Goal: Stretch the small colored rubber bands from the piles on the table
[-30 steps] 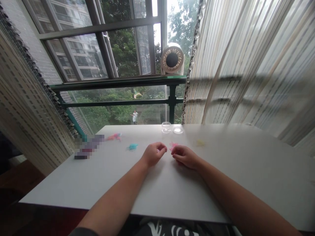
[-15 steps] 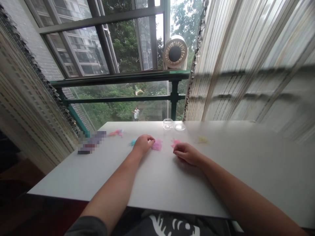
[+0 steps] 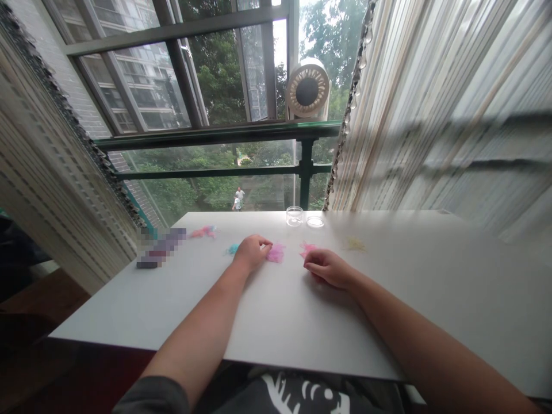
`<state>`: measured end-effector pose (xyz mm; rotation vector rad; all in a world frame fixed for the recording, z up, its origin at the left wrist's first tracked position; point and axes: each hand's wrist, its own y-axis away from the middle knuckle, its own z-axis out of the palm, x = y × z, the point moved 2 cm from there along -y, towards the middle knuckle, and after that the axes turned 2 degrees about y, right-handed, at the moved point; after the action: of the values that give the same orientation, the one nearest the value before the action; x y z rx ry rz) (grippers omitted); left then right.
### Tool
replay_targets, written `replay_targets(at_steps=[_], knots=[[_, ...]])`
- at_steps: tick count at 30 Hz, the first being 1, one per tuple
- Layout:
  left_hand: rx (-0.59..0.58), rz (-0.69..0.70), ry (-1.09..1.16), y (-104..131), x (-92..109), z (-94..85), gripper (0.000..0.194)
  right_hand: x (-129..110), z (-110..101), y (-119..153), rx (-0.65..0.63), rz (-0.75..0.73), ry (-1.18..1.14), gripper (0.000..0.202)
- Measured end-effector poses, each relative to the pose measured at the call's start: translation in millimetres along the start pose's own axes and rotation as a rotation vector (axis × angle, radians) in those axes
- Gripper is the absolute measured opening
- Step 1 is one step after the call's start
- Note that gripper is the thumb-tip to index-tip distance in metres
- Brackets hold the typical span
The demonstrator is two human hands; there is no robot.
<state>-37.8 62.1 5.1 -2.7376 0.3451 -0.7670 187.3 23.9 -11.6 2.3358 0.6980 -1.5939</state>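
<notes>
A small heap of purple, thin looped pieces, like little rubber bands (image 3: 276, 253), lies on the white table. My left hand (image 3: 252, 254) rests at its left edge, thumb and fingertip pinched together against the heap; whatever is between them is too small to make out. A teal heap (image 3: 233, 249) is partly hidden behind that hand. My right hand (image 3: 328, 269) lies on the table with curled, closed fingers, just in front of a pink heap (image 3: 307, 248) that it partly covers. What those fingers hold, if anything, is hidden.
A clear round jar (image 3: 294, 216) and a clear lid (image 3: 315, 222) stand at the table's back edge. A yellow heap (image 3: 355, 244) is to the right, a mixed-colour heap (image 3: 204, 232) to the left, near a blurred-out purple object (image 3: 166, 247). A white fan (image 3: 307, 91) stands by the window.
Both hands stay almost in place, with only slight finger movement. The view has tilted very slightly.
</notes>
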Motion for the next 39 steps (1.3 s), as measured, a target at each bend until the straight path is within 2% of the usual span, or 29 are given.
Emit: replay_targets(at_steps=[12, 22, 33, 39], knots=[[0.018, 0.031, 0.036, 0, 1, 9.4, 0.021, -3, 0, 1, 0.009, 0.005, 0.016, 0.011], [-0.048, 0.091, -0.003, 2, 3, 14.0, 0.019, 0, 1, 0, 0.006, 0.009, -0.01, 0.011], [-0.066, 0.062, 0.068, -1, 7, 9.9, 0.024, 0, 1, 0, -0.004, 0.009, -0.023, 0.012], [-0.077, 0.07, 0.099, -1, 7, 10.7, 0.035, 2, 0, 0, 0.003, 0.004, -0.018, 0.012]])
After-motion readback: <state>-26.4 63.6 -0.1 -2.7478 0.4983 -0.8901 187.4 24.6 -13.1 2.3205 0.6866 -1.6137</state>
